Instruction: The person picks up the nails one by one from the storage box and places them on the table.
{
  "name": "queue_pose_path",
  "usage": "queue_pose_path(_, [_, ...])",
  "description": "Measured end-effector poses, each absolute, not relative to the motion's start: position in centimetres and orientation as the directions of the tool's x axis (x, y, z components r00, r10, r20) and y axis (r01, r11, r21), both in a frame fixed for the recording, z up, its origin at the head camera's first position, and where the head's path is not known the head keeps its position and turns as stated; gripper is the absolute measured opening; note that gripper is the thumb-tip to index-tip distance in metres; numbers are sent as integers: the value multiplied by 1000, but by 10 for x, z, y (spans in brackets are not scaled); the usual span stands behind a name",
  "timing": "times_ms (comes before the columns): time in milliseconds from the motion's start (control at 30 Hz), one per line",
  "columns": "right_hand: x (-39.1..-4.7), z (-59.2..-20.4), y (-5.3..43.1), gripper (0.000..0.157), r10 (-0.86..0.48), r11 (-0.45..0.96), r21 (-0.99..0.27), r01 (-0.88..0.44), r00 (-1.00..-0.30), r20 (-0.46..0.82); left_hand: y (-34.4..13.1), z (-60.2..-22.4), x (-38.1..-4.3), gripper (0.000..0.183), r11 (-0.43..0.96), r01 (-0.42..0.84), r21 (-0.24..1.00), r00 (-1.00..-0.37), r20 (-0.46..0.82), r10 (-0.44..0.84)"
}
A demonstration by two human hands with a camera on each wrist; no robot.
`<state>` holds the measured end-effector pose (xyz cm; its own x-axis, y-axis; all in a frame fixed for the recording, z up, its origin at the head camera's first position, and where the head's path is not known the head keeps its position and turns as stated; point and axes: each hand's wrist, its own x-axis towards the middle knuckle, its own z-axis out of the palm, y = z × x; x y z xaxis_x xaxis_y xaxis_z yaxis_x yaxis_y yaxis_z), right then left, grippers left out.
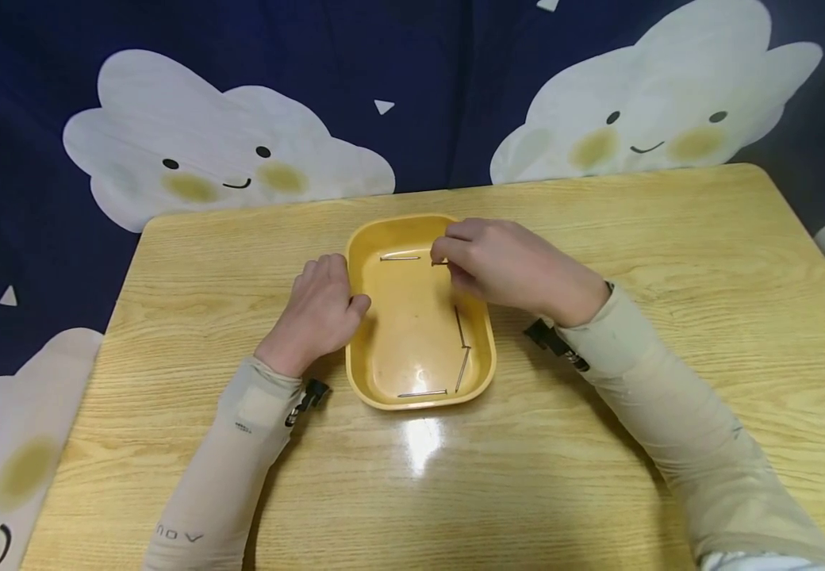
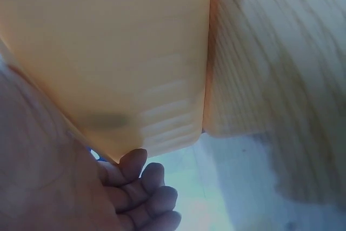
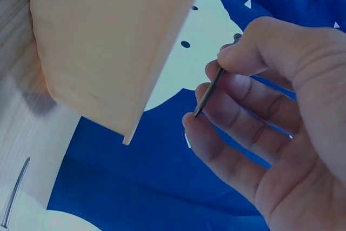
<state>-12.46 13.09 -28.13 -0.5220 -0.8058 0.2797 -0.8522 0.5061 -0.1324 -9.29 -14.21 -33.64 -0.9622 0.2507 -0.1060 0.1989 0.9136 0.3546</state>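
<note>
The held nail (image 3: pixel 216 82) is the likeliest thing to slip: thin and slanted, it could twist loose if the pinch near its head softens, and drop into the tray (image 1: pixel 408 341) at the centre of the head view. The tray might slide if the right hand (image 1: pixel 494 254) bumps it while the left hand (image 1: pixel 320 301) eases its grip. The loose nail (image 3: pixel 16 193), lower left in the right wrist view, lies outside the tray on the table (image 1: pixel 669 238) — a nudge could roll it

The right hand pinches its nail between thumb and finger, the other fingers apart and gently bent. The left thumb hooks over the tray's left rim, fingers bent outside — whether all touch the wall, I cannot tell. Inside lie a top nail (image 1: pixel 400 258), two right-side nails (image 1: pixel 462 369) and a bottom nail (image 1: pixel 423 393)
</note>
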Motion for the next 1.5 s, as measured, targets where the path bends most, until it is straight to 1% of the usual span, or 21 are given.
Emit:
queue_pose_path(200, [-130,-281,135,17,-795,514,-127,-848,-527,300,-142,-336,-94,32,914,196,355,-962,-109,249])
queue_pose_path(567, [-136,-282,140,14,-779,527,-162,-834,-551,300,-142,-338,-94,31,913,189,363,-964,-107,242])
queue_pose_path(800, [-136,-278,143,11,-763,563,-165,-810,-586,273,-142,-338,-93,32,914,188,359,-965,-107,241])
queue_pose_path(1100, [-141,-274,151,14,-728,610,-190,-769,-639,250,-142,-339,-93,32,914,190,360,-965,-103,241])
queue_pose_path(1333, [-147,-277,156,16,-719,617,-201,-761,-649,249,-142,-338,-93,33,912,191,363,-965,-99,242])
queue_pose_path(1500, [-150,-278,160,16,-702,641,-205,-740,-673,235,-142,-338,-93,33,910,191,369,-966,-97,242])
